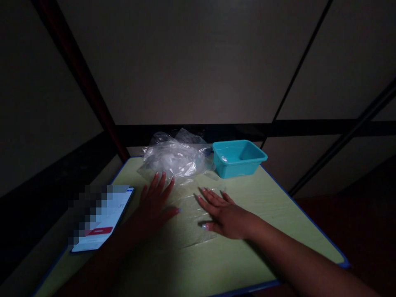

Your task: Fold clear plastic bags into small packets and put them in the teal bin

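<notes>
A clear plastic sheet or bag lies flat on the pale green table. My left hand rests at its left side with the fingers spread, holding nothing. On the right side of the sheet lies my right hand, palm down, thumb apart from the fingers, also holding nothing. Beyond my left fingertips sits a crumpled heap of clear plastic bags. To the right of that heap stands a turquoise plastic tub, open at the top.
A phone with a lit screen lies at the table's left edge, beside my left forearm. Dark-seamed wall panels rise behind the table. A blue rim runs along the table's right edge.
</notes>
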A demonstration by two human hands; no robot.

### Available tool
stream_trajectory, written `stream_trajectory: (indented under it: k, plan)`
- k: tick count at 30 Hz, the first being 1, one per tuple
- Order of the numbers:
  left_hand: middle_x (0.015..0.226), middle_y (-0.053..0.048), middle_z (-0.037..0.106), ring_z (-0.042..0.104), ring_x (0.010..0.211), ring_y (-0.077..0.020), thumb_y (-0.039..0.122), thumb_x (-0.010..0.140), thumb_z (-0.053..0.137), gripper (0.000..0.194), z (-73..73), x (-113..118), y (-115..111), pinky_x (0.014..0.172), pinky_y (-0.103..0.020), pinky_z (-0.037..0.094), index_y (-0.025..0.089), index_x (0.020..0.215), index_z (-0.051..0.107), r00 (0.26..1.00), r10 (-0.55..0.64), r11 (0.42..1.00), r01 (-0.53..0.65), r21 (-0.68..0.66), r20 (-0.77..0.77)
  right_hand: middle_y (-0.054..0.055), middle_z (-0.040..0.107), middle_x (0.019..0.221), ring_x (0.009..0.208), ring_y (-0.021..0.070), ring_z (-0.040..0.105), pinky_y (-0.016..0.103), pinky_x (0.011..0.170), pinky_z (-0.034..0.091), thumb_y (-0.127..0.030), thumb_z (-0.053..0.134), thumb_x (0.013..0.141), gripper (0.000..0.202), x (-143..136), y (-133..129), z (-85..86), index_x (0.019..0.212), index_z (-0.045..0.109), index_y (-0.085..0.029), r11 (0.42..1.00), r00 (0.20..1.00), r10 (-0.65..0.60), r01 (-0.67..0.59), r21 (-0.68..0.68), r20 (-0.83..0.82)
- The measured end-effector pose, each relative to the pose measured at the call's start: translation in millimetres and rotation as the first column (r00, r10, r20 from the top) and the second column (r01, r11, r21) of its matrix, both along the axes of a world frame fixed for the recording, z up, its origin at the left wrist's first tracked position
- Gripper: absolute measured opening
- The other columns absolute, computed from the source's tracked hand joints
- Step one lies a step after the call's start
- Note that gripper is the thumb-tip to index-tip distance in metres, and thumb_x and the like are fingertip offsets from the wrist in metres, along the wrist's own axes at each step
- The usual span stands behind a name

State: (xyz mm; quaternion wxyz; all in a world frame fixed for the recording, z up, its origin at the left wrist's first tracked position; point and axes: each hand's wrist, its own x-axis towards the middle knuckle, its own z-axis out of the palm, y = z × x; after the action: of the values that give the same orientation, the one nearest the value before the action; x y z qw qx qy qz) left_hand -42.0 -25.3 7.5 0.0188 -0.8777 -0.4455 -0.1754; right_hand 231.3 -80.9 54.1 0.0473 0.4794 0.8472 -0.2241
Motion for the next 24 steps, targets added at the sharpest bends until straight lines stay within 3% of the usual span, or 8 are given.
stream_trajectory:
  k: [7,13,24]
  plan:
    - [0.159,-0.018,0.006,0.004,0.145,-0.0407,0.055,0.092,0.047,0.075,-0.6,0.8,-3.5,0.106,-0.068,0.023,0.024,0.153,0.016,0.997,-0.037,0.999,0.035,-0.034,-0.062,0.013,-0.006,0.157,0.146,0.0279,-0.004,0.061,0.111,-0.002,-0.055,0.042,0.094,0.075,-2.5,-2.1,3.6,0.153,0.01,-0.023,0.999,1.0,0.024,-0.024,-0.024,0.009]
    - [0.16,-0.016,0.004,0.003,0.145,-0.0419,0.059,0.09,0.049,0.071,4.0,3.0,-8.6,0.106,-0.067,0.023,0.03,0.151,0.025,0.984,-0.105,0.991,0.091,-0.099,-0.145,0.013,-0.004,0.157,0.146,0.0276,-0.003,0.061,0.111,-0.005,-0.055,0.042,0.094,0.074,-4.7,-6.9,2.9,0.153,0.011,-0.023,0.997,0.997,0.071,-0.071,-0.023,0.001]
    - [0.16,-0.015,0.007,0.006,0.144,-0.0436,0.062,0.09,0.045,0.071,-1.0,0.5,-5.8,0.105,-0.066,0.026,0.03,0.15,0.028,0.986,-0.062,0.994,0.047,-0.097,-0.152,0.012,-0.005,0.157,0.145,0.03,-0.005,0.064,0.109,-0.004,-0.056,0.048,0.091,0.074,-0.3,-4.7,8.4,0.152,0.015,-0.03,0.996,0.998,0.066,-0.065,-0.055,0.007]
